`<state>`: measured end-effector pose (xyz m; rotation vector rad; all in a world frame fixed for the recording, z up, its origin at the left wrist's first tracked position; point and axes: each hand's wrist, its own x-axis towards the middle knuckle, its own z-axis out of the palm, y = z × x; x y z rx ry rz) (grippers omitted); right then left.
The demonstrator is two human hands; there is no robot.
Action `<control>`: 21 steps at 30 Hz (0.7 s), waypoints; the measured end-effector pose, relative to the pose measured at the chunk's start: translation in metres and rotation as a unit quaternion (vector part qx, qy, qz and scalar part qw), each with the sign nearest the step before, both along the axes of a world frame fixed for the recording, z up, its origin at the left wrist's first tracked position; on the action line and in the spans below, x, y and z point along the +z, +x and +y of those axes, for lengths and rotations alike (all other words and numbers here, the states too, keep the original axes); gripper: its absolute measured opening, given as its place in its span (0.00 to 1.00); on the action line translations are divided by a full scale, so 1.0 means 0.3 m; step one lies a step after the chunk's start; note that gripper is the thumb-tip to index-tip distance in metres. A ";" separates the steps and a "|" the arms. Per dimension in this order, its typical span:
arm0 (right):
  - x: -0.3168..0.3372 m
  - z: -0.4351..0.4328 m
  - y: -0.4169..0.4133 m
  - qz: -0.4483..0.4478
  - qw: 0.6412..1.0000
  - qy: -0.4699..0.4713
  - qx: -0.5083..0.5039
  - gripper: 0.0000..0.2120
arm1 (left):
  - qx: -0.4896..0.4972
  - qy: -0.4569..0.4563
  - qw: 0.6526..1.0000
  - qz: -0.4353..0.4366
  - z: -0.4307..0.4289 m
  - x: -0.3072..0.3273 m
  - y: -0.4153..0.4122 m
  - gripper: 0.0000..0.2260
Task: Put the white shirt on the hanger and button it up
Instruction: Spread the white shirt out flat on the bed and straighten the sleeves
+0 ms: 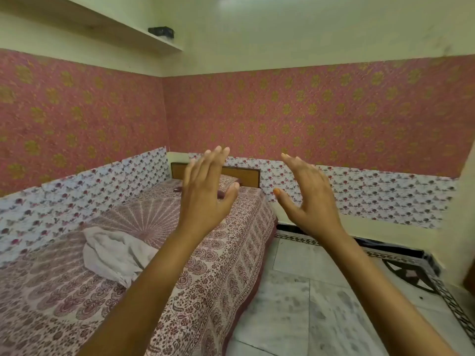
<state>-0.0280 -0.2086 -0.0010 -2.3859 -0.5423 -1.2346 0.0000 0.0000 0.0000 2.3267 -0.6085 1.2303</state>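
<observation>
We hold our left hand (205, 191) and right hand (308, 196) raised, fingers straight, grasping nothing. The crumpled white cotton shirt (115, 253) lies lower left on the patterned bed (218, 278); we judge picking it up comes next, no hanger visible.

Lower-left of left hand (205, 199): white shirt (115, 255). Under it, bedspread (205, 291): cream w/ maroon paisley + mandala print. Behind hand, wallpaper (308, 111): pink, gold florals. Below right hand (311, 201), floor (308, 304): grey-white marble, black patterned border.
</observation>
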 end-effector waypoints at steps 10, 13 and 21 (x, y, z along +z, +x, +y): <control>-0.221 -0.187 0.343 0.090 0.989 0.086 0.084 0.25 | 0.022 -0.045 0.993 0.106 -0.231 -0.242 0.260 0.29; -0.287 -0.200 0.435 0.104 0.983 0.110 0.103 0.24 | 0.028 -0.053 0.990 0.130 -0.259 -0.308 0.334 0.29; -0.456 -0.135 0.851 0.161 0.973 0.118 0.117 0.22 | 0.046 -0.078 0.980 0.177 -0.204 -0.475 0.717 0.27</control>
